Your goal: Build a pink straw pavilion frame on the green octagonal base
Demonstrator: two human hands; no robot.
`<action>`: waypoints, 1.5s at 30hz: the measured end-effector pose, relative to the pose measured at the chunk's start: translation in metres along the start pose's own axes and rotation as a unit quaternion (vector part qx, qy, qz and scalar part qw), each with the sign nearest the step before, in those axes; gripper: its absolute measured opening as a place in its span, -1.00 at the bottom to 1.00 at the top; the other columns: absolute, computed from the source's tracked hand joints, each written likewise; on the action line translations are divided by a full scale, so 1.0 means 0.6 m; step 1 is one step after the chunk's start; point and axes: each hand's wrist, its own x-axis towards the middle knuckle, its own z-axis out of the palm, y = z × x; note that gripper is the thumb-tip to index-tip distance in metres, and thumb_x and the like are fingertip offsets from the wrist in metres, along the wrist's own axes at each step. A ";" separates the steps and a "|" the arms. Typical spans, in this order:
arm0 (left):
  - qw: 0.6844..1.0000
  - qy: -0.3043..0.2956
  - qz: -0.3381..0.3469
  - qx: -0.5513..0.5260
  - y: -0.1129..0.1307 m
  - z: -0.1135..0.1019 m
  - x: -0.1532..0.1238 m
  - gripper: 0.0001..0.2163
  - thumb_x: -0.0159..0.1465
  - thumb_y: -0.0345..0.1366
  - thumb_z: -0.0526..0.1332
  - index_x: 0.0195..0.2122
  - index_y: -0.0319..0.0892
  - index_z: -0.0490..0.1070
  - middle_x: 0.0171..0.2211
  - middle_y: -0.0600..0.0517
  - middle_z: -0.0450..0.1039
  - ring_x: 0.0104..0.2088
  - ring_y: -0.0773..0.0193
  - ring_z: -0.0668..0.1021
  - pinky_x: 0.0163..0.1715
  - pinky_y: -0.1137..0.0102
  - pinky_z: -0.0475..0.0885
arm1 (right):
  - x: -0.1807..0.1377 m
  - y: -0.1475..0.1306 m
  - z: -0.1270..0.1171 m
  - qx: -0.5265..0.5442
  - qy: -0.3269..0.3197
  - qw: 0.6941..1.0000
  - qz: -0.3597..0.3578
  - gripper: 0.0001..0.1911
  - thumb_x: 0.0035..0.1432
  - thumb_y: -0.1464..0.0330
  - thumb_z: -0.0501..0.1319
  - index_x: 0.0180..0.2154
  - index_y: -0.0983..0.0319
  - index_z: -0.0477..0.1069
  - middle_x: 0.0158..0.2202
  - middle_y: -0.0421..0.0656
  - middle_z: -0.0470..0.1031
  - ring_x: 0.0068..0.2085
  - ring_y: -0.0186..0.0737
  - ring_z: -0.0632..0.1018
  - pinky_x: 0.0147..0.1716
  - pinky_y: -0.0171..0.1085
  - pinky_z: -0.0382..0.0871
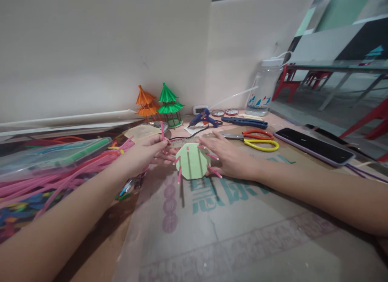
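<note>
A pale green octagonal disc (193,164) lies on the cardboard sheet, with several short pink sticks standing up around its rim. My left hand (153,150) is closed in a pinch on a single thin pink stick (163,133), held upright just left of the disc. Around the disc's right edge curves my right hand (228,154), its fingers along the back and its thumb near the front, steadying it. Part of that thumb is hidden behind the pink sticks.
Behind the disc sit a blue glue gun (203,119), orange-and-yellow scissors (257,139) and a blue cutter (247,122). Orange (146,102) and green (169,102) pagoda models stand by the wall. A phone (312,145), bottle (263,87) and pink strips (72,170) flank them.
</note>
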 end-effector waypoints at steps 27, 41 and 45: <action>0.999 -0.020 0.017 0.040 -0.017 -0.005 0.009 -0.77 0.27 -0.19 0.40 -0.33 -0.16 0.38 -0.42 0.00 0.64 -0.47 0.25 0.67 -0.38 0.41 0.57 | 0.000 0.001 -0.006 0.049 -0.051 0.994 0.089 0.19 0.17 0.20 0.46 0.54 0.04 -0.29 0.45 0.02 0.25 0.51 0.22 0.12 0.43 0.31 0.04; 0.999 -0.017 0.017 0.028 -0.018 -0.006 0.013 -0.81 0.28 -0.23 0.38 -0.33 -0.15 0.39 -0.43 0.01 0.64 -0.48 0.27 0.68 -0.42 0.45 0.59 | 0.006 -0.002 -0.013 0.041 -0.044 0.997 0.048 0.19 0.18 0.25 0.45 0.54 0.08 -0.31 0.38 0.04 0.36 0.42 0.13 0.32 0.47 0.29 -0.08; 1.000 -0.004 0.001 0.027 -0.012 0.001 0.008 -0.87 0.36 -0.31 0.29 -0.33 -0.16 0.39 -0.43 0.01 0.64 -0.47 0.30 0.67 -0.43 0.49 0.56 | 0.005 0.001 -0.006 0.027 -0.040 0.998 0.033 0.19 0.18 0.24 0.45 0.54 0.11 -0.31 0.42 0.09 0.29 0.43 0.11 0.31 0.47 0.28 -0.09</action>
